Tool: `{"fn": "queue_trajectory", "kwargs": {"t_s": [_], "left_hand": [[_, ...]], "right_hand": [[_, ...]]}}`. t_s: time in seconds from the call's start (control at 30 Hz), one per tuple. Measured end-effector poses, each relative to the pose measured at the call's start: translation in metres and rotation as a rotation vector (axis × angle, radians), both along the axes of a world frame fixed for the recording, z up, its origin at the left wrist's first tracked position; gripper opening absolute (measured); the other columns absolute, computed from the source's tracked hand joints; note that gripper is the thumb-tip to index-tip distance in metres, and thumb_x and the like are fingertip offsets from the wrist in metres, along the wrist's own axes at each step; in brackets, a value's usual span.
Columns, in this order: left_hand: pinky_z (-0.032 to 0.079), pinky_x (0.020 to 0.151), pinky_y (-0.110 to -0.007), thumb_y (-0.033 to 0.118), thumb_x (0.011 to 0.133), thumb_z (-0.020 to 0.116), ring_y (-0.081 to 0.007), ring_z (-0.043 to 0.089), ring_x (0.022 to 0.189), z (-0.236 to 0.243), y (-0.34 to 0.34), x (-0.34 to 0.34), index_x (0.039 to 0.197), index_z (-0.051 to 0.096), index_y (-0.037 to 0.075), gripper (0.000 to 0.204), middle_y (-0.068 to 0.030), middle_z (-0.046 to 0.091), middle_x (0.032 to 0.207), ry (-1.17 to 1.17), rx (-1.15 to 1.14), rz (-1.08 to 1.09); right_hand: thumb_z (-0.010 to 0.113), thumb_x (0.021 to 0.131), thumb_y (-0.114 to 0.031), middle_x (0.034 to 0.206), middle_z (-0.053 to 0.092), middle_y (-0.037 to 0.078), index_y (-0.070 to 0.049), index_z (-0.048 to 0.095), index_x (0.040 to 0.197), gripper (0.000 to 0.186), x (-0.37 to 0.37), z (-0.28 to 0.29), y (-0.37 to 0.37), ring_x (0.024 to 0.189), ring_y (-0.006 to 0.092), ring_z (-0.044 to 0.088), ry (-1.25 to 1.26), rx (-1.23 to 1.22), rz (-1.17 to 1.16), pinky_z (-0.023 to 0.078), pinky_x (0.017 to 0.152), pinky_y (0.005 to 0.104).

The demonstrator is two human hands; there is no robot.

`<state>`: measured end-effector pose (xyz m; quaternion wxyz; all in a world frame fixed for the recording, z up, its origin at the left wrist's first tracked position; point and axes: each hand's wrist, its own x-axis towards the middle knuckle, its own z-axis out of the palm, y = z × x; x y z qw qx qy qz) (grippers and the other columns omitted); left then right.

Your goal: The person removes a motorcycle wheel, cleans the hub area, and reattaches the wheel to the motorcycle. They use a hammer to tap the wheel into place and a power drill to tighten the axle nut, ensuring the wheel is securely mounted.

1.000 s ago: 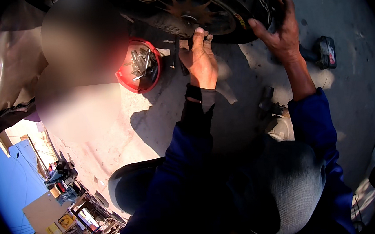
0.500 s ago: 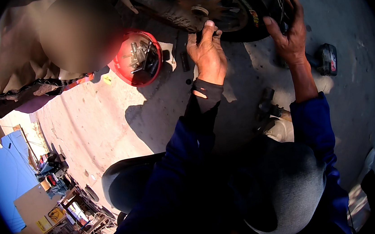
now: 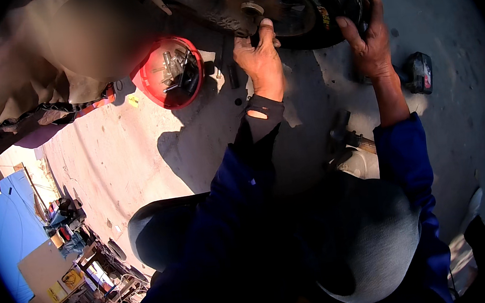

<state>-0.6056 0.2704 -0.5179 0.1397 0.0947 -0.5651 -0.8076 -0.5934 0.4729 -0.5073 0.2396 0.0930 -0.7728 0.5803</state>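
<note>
A spoked motorcycle wheel with a black tyre (image 3: 325, 39) is at the top of the view, its round hub end (image 3: 251, 8) facing me. My left hand (image 3: 262, 65), in a black wrist band, is closed at the dark metal arm beside the hub, thumb up. Its fingertips go behind that metal, so what they pinch is hidden. My right hand (image 3: 371, 42) grips the tyre's right side, thumb on the near face and fingers round the tread.
Left of my left hand stands a red bowl (image 3: 137, 78) of sockets and metal parts. A hammer (image 3: 364, 142) lies near my knee (image 3: 373, 238), and a black power-tool battery (image 3: 420, 73) at the right. At upper left is another person's brown clothing (image 3: 19, 73).
Wheel, bowl and both hands sit slightly higher and further left in the picture, as the view has shifted. Both hands keep their places on the wheel.
</note>
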Motion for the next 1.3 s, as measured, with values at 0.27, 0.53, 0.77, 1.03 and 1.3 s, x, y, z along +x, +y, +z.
{"fn": "queue_trajectory", "kwargs": {"t_s": [0.27, 0.53, 0.77, 1.03, 1.3], "left_hand": [[0.058, 0.082, -0.036, 0.005, 0.095, 0.072, -0.0191, 0.068, 0.086, -0.004, 0.012, -0.014, 0.116, 0.059, 0.002, 0.025, -0.0068, 0.067, 0.104, 0.119, 0.223, -0.049], [0.058, 0.083, -0.034, 0.006, 0.096, 0.072, -0.0171, 0.068, 0.091, 0.002, 0.021, -0.013, 0.114, 0.060, 0.001, 0.022, -0.0063, 0.068, 0.104, 0.052, 0.294, 0.030], [0.056, 0.082, -0.035, 0.005, 0.094, 0.074, -0.0161, 0.063, 0.091, 0.010, 0.016, -0.010, 0.122, 0.059, 0.003, 0.032, -0.0049, 0.065, 0.112, -0.030, 0.353, -0.015], [0.055, 0.083, -0.034, 0.004, 0.094, 0.075, -0.0161, 0.062, 0.092, 0.011, 0.010, -0.009, 0.125, 0.058, 0.004, 0.035, -0.0045, 0.064, 0.115, 0.006, 0.366, -0.017], [0.054, 0.083, -0.033, 0.003, 0.094, 0.076, -0.0152, 0.063, 0.098, 0.008, 0.021, -0.009, 0.127, 0.058, -0.001, 0.038, -0.0072, 0.065, 0.118, 0.010, 0.364, 0.044]], "right_hand": [[0.075, 0.092, -0.022, 0.140, 0.059, 0.021, 0.001, 0.036, 0.152, 0.075, 0.025, 0.026, 0.004, 0.129, 0.0325, 0.060, -0.155, 0.177, -0.114, 0.048, 0.106, 0.0413], [0.081, 0.079, -0.022, 0.140, 0.057, 0.011, -0.011, 0.059, 0.135, 0.061, 0.166, -0.049, 0.008, 0.142, 0.0309, 0.046, -0.332, 1.093, 0.745, 0.031, 0.121, 0.0550], [0.077, 0.076, -0.024, 0.114, 0.057, 0.015, -0.004, 0.066, 0.114, 0.045, 0.158, -0.078, 0.004, 0.116, 0.0308, 0.056, -0.320, 1.443, 0.696, 0.043, 0.099, 0.0484], [0.084, 0.066, -0.027, 0.099, 0.063, 0.019, -0.002, 0.063, 0.106, 0.052, 0.128, 0.065, 0.119, 0.081, 0.0365, 0.068, -0.789, 1.195, 0.204, 0.054, 0.076, 0.0452], [0.091, 0.076, -0.042, 0.105, 0.063, 0.008, -0.001, 0.064, 0.121, 0.067, 0.158, 0.155, 0.168, 0.092, 0.0166, 0.063, -0.514, 0.041, -0.190, 0.053, 0.080, 0.0299]]}}
